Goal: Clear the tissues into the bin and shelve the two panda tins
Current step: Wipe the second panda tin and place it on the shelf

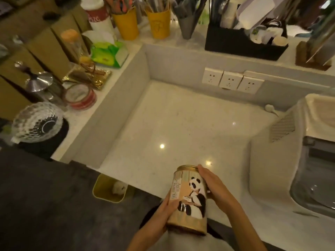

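Tissue (119, 189) in bin (101, 185), left of panda tin (188, 198). Tin clasped between left hand (167, 208) and right hand (211, 182); unshelved. Second tin unseen.

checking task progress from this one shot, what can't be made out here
- Second panda tin: only one cylindrical gold panda tin shows in the head view, held between the left hand and right hand; the other is out of view.
- Yellow rectangular bin: the counter edge cuts it off; a blurred white tissue wad lies inside, the rest hidden.
- Tin's label text: too small to read.
- Shelf: cannot tell which.
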A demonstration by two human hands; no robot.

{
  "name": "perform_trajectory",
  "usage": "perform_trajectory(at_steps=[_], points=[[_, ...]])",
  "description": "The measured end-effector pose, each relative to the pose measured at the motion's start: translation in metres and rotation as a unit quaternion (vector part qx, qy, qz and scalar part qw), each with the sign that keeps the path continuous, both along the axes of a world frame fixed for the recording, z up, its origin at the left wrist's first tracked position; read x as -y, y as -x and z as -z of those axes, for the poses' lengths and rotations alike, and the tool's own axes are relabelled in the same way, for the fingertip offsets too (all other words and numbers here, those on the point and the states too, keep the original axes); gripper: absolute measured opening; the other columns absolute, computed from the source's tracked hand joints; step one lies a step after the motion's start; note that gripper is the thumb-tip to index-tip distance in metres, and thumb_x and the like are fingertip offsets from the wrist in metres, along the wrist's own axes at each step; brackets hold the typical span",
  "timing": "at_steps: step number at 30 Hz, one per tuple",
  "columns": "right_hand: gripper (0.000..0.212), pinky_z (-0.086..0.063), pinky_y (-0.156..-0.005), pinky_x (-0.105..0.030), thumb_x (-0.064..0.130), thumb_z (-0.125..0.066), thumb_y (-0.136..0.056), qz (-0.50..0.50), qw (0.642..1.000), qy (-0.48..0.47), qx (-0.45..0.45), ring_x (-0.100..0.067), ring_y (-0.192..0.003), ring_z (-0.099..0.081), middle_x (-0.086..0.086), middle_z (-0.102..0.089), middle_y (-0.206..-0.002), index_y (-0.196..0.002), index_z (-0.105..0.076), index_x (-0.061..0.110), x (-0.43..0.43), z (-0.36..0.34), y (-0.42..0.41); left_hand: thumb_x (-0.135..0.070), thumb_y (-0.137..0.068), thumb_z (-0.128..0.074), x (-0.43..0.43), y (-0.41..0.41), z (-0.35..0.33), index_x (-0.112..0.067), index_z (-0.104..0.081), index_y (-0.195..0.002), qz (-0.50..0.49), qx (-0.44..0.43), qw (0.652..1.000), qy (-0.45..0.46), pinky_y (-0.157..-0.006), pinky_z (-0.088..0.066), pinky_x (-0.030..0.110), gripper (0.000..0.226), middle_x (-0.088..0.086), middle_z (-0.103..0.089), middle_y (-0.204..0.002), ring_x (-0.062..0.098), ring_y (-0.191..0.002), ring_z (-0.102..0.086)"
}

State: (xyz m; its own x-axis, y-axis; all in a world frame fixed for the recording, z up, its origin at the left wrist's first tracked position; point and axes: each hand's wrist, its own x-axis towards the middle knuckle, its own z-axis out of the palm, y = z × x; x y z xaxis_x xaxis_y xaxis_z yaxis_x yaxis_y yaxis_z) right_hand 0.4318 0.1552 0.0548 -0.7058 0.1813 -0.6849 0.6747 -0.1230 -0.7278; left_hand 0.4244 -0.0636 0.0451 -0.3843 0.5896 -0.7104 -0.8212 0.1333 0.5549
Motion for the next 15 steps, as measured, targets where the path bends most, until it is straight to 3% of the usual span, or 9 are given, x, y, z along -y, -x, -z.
perform_trajectory(at_steps=[4,7,11,15], points=[[0.063,-0.058,-0.068,-0.03,0.079,-0.047,-0.074,0.032,0.998,-0.05,-0.001,-0.013,-0.079,-0.074,-0.001,-0.075,-0.092,-0.105,-0.064,0.027,-0.009,0.001,-0.028,-0.059,-0.087,-0.065,-0.02,-0.044,0.006,-0.048,-0.035,-0.14,-0.032,0.044,0.998,-0.02,-0.101,-0.051,0.052,0.062,0.003,-0.054,-0.145,0.027,-0.129,-0.057],[0.058,-0.059,-0.072,-0.031,0.072,-0.048,-0.08,0.02,0.995,-0.092,-0.012,-0.016,-0.086,-0.072,-0.002,-0.073,-0.095,-0.107,-0.064,0.023,-0.009,-0.002,-0.037,-0.069,-0.08,-0.065,-0.021,-0.067,0.006,-0.056,-0.04,-0.134,-0.022,0.013,1.0,-0.006,-0.094,-0.056,0.045,0.062,-0.004,-0.059,-0.14,0.02,-0.125,-0.06],[0.048,-0.057,-0.072,-0.028,0.064,-0.045,-0.089,-0.072,0.989,-0.123,-0.046,-0.015,-0.087,-0.07,-0.002,-0.071,-0.099,-0.111,-0.06,0.023,0.027,-0.012,-0.026,-0.057,-0.074,-0.08,0.009,-0.086,0.0,-0.055,-0.034,-0.13,-0.042,-0.032,0.999,0.009,-0.096,-0.056,0.036,0.072,-0.007,-0.055,-0.14,0.014,-0.121,-0.063],[0.049,-0.056,-0.077,-0.027,0.066,-0.045,-0.087,-0.216,0.968,-0.091,-0.092,-0.011,-0.097,-0.066,0.004,-0.066,-0.112,-0.122,-0.054,0.033,0.107,-0.027,-0.003,-0.052,-0.071,-0.083,0.068,-0.113,-0.018,-0.054,-0.032,-0.128,-0.175,-0.069,0.982,0.038,-0.084,-0.058,0.024,0.076,-0.01,-0.06,-0.132,0.01,-0.112,-0.068]])
